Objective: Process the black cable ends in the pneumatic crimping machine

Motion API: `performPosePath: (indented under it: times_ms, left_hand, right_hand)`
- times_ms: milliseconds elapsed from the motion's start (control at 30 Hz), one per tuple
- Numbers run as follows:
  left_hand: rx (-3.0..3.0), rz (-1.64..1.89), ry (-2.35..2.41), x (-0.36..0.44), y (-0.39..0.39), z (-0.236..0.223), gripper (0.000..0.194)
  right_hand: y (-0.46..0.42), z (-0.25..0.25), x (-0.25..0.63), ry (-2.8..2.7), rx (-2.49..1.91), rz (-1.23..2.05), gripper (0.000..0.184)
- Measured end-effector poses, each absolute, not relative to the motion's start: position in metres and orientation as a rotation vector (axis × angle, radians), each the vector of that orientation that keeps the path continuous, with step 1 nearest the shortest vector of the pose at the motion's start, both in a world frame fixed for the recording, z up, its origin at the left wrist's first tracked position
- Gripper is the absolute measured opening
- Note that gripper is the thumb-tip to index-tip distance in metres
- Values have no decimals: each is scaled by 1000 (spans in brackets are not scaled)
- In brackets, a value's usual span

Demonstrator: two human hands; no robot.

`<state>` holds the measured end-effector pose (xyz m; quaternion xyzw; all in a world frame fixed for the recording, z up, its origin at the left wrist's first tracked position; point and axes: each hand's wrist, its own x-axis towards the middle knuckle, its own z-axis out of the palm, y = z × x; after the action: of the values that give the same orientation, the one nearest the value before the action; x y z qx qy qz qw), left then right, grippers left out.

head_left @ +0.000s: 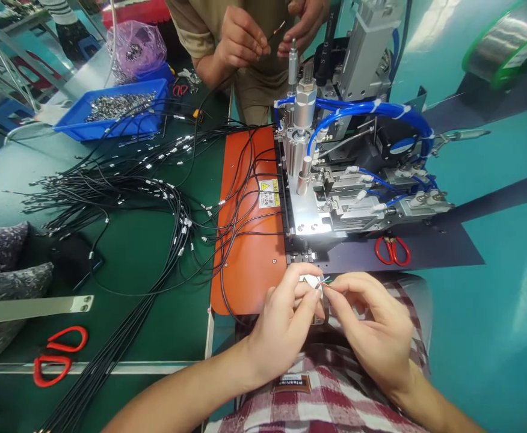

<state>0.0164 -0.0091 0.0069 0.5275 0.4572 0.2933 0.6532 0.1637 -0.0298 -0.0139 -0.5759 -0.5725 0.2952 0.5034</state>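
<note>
My left hand (286,319) is closed, its thumb and fingers pinching the end of a black cable that is mostly hidden in the grip. Thin coloured wires (325,281), among them blue, red and green ones, fan out of that end. My right hand (372,328) meets it from the other side, thumb and forefinger pinched on the thin wires. Both hands are just in front of a machine with metal cylinders (306,174) and blue air hoses (372,107). An orange plate (249,264) with black cables across it lies left of the machine.
Black cables (155,264) with white tags cover much of the green table. Red-handled scissors (60,358) and a blue tray (110,123) of small metal parts lie left. More red-handled scissors (393,250) lie right of my hands. A co-worker's hands (245,39) hold a wire opposite.
</note>
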Motion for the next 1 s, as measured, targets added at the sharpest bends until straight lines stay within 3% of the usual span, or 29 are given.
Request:
performPosePath:
  times_ms: [33, 167, 267, 367, 500, 600, 700, 833, 1000]
  left_hand:
    - [1202, 679, 1035, 16, -10, 6, 20]
    - [1228, 718, 1023, 17, -11, 2, 22]
    - [1249, 722, 1036, 17, -11, 1, 23]
    - [1295, 722, 1050, 17, -10, 1, 21]
    - [1448, 694, 1113, 16, -10, 0, 22]
    - [1655, 652, 1170, 15, -11, -3, 27]
    - [1723, 633, 1168, 15, -11, -5, 26]
    - [1316, 725, 1108, 21, -11, -5, 14]
    - [975, 874, 1051, 27, -8, -2, 13]
  right_hand:
    - [-30, -13, 160, -1261, -1423, 849, 3]
    - [-31, -9, 152, -825, -1410, 1396, 21]
    - [-30, -6, 154, -757, -1382, 1480, 22]
    - [-28, -6, 159, -902, -1425, 1323, 16]
    - [-28, -5, 172, -1394, -1449, 816, 5]
    - [-28, 0, 183, -1833, -1437, 446, 4]
    - [-29, 2, 184, -1970, -1440, 305, 4]
    - [-31, -4, 165, -1638, -1438, 522, 6]
    - [-27, -12, 145, -1043, -1413, 1142, 11]
